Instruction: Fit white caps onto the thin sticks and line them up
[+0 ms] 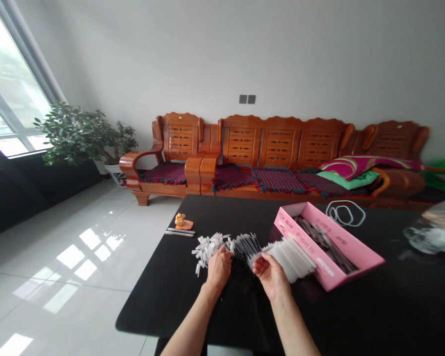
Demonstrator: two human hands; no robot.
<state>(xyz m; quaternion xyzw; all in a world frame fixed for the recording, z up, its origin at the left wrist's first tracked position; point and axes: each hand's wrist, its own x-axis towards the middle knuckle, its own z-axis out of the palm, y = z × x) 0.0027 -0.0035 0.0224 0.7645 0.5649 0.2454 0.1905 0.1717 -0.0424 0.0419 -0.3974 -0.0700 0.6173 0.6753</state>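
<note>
My left hand [219, 269] reaches palm down to the right edge of a loose pile of short white plastic pieces [207, 247], its fingers bent together; whatever they pinch is hidden. My right hand [273, 277] is turned partly palm up with curled fingers, at the left end of a row of long whitish translucent tubes [294, 259]. Whether a tube is between those fingertips is too blurred to tell. Between the hands lies a bundle of thin dark sticks [247, 244], with small black pieces [240, 271] scattered in front of it.
A pink box [309, 247] holding dark sticks stands right of the tubes. Behind it lie white cord loops [346, 213]; plastic bags [439, 230] sit far right. A small yellow figurine [180, 219] and two grey sticks [181, 232] lie at the black table's [163, 296] left edge.
</note>
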